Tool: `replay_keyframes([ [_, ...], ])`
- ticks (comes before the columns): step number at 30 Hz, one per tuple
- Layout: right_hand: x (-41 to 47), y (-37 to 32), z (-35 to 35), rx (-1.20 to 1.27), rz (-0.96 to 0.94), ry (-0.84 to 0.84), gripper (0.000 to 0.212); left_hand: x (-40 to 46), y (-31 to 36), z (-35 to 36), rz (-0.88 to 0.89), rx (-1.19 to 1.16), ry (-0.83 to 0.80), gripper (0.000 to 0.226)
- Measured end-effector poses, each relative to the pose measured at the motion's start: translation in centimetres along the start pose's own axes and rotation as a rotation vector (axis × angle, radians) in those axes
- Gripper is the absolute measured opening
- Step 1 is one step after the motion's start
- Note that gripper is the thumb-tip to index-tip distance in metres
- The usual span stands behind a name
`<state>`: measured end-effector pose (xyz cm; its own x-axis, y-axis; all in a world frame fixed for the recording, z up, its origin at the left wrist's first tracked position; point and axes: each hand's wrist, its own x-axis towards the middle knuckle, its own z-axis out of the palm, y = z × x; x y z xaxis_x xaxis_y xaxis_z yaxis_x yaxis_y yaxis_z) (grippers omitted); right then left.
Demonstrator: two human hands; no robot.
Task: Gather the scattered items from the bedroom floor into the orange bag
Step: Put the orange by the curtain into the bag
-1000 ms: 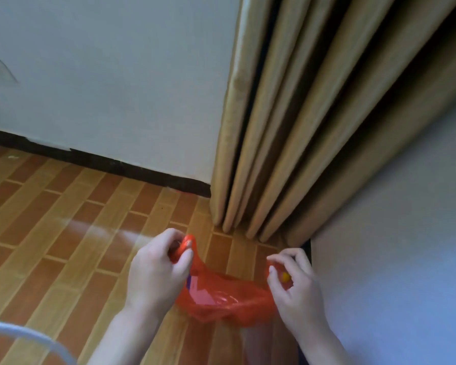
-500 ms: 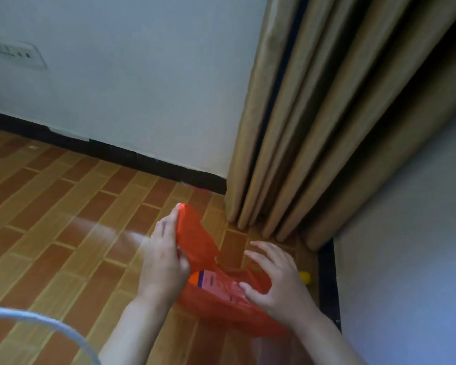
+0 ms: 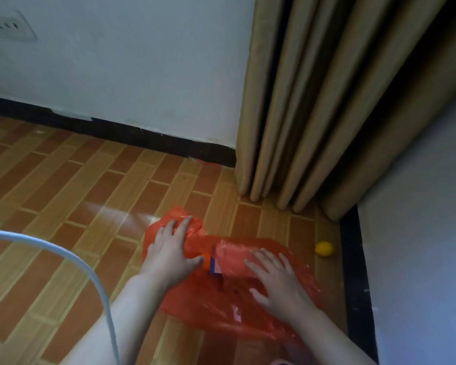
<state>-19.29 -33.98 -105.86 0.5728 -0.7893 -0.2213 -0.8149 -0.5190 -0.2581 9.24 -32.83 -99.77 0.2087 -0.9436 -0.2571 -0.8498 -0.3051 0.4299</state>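
My left hand (image 3: 170, 250) lay palm down on the upper left part of the orange bag (image 3: 229, 293), fingers spread and extended toward the top of the frame, thumb pointing right. It gripped nothing; the hand was flat and released. My right hand (image 3: 277, 281) lay palm down on the right half of the bag, fingers splayed toward the upper left, likewise released and pressing flat on the plastic. Both forearms entered from the bottom edge of the frame.

The bag lay flattened on the wood-pattern floor (image 3: 77, 196) in the lower centre of the frame. One boxed item (image 3: 223, 258) with a blue and white end showed through the plastic, between my two hands.

Count: two hands, one bag, one item inside, one small yellow object (image 3: 324, 248) on the floor right of the bag, near the black skirting. One tan curtain (image 3: 327, 101) hung at upper right. One white cable (image 3: 63, 259) curved across the lower left.
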Motion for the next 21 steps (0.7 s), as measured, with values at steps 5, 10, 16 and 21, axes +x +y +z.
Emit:
replay_keyframes([
  [5,0.1,1.6,1.5,-0.016,0.065,0.022,0.069,0.3,-1.8,0.8,0.032,0.132,-0.072,0.117],
  [10,1.0,1.5,1.9,0.017,-0.066,0.086,0.073,0.3,-0.7,1.8,0.104,0.245,-0.12,0.119],
  [16,2.1,-2.7,5.4,-0.109,-0.331,0.054,0.088,0.7,0.0,1.5,0.147,0.293,-0.01,0.117],
  [21,4.3,-0.2,6.1,-0.189,-0.313,0.031,0.079,0.9,-0.5,2.6,0.086,0.412,-0.067,0.124],
])
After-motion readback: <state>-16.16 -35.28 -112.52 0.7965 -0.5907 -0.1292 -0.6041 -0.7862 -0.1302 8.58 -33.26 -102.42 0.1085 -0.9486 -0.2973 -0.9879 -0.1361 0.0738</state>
